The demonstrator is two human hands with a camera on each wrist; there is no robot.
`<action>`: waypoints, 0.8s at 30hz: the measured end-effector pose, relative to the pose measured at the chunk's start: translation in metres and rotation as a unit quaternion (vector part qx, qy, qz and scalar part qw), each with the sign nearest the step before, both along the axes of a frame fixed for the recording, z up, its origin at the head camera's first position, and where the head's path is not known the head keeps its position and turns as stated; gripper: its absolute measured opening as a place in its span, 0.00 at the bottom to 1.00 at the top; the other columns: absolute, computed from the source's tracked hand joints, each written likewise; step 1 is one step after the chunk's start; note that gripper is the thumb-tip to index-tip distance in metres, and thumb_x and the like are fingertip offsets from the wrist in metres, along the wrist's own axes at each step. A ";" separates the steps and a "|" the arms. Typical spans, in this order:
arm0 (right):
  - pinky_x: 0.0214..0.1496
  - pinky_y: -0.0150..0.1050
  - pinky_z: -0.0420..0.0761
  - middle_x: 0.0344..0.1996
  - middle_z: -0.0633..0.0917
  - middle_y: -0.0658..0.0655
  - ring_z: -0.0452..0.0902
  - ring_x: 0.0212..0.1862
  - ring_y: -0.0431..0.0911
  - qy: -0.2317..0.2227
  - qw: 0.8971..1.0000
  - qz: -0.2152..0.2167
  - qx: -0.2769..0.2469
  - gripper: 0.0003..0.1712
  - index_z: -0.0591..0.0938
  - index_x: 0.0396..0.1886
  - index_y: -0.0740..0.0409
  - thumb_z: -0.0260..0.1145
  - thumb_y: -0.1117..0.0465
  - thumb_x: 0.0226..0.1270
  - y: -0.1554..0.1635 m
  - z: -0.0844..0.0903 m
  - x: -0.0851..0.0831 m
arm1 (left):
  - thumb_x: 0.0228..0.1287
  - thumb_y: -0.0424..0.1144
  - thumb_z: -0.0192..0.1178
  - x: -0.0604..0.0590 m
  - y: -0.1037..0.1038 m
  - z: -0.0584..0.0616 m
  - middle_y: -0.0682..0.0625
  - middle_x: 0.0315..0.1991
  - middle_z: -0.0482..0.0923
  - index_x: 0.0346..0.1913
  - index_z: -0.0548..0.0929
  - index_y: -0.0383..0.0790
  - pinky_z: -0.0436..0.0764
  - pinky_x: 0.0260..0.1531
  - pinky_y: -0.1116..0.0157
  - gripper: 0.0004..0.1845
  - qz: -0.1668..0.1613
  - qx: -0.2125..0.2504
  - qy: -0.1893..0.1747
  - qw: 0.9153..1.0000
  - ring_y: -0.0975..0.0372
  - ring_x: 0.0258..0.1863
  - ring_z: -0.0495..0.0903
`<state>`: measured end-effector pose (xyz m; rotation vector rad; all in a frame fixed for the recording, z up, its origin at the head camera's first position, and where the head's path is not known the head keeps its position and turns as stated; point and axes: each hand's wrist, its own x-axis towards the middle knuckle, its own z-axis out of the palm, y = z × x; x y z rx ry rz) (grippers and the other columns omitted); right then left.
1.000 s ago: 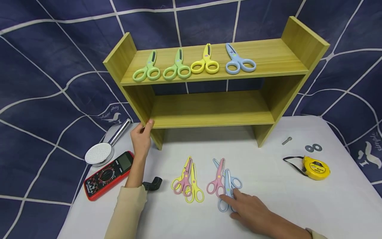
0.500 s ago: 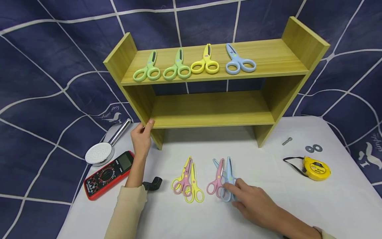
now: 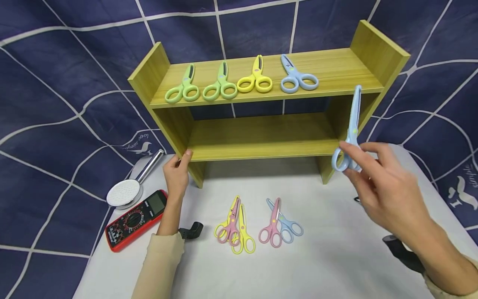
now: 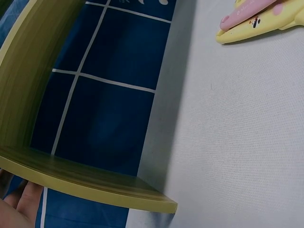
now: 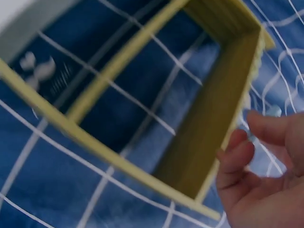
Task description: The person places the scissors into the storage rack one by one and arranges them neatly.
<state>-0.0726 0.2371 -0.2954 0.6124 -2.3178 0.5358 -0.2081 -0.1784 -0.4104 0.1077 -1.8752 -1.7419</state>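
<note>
Four scissors (image 3: 257,72) already on upper board of shelf (image 3: 267,137); five more scissors (image 3: 274,221) remaining before it. Right hand (image 3: 388,191) pinches blue pair (image 3: 354,124) before shelf's right side. Left hand (image 3: 177,172) seems gripping shelf's left side; fingers partly hidden from me.

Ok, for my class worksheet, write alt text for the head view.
The right hand holds blue scissors before a wooden shelf whose side the left hand grips. Four more pairs lie on its top board, five on the white table.
</note>
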 end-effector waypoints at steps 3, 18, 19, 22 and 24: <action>0.25 0.29 0.69 0.46 0.78 0.64 0.70 0.23 0.44 0.006 1.000 -0.006 0.020 0.30 0.78 0.65 0.54 0.49 0.40 0.77 0.007 0.017 -0.006 | 0.65 0.32 0.64 0.009 0.005 0.011 0.60 0.15 0.68 0.29 0.84 0.27 0.62 0.20 0.72 0.10 -0.006 -0.006 -0.005 1.000 0.70 0.18 0.63; 0.25 0.15 0.66 0.48 0.84 0.66 0.67 0.21 0.19 0.012 0.984 -0.040 -0.172 0.34 0.76 0.66 0.60 0.71 0.75 0.58 0.003 0.057 -0.053 | 0.64 0.38 0.66 -0.001 -0.005 -0.011 0.58 0.17 0.68 0.22 0.83 0.41 0.61 0.20 0.71 0.12 0.017 0.000 -0.002 1.000 0.68 0.20 0.64; 0.25 0.15 0.66 0.49 0.84 0.67 0.67 0.20 0.19 0.009 0.982 -0.040 -0.183 0.33 0.76 0.66 0.59 0.71 0.74 0.59 0.003 0.059 -0.058 | 0.64 0.38 0.66 -0.001 -0.005 -0.011 0.58 0.17 0.69 0.23 0.83 0.40 0.61 0.21 0.71 0.12 0.016 0.000 -0.001 1.000 0.68 0.20 0.64; 0.23 0.15 0.67 0.49 0.84 0.66 0.68 0.18 0.22 -0.002 0.977 -0.043 -0.208 0.31 0.76 0.66 0.57 0.69 0.71 0.62 0.001 0.062 -0.073 | 0.64 0.38 0.66 -0.001 -0.005 -0.009 0.58 0.19 0.72 0.26 0.86 0.39 0.64 0.22 0.71 0.10 0.014 0.004 -0.005 1.000 0.68 0.21 0.66; 0.23 0.15 0.67 0.50 0.84 0.64 0.68 0.19 0.23 -0.004 0.978 -0.047 -0.203 0.30 0.75 0.68 0.54 0.67 0.68 0.65 0.000 0.063 -0.082 | 0.65 0.37 0.66 -0.002 -0.005 -0.008 0.59 0.19 0.72 0.27 0.86 0.37 0.64 0.22 0.72 0.10 0.011 0.007 -0.004 1.000 0.68 0.21 0.66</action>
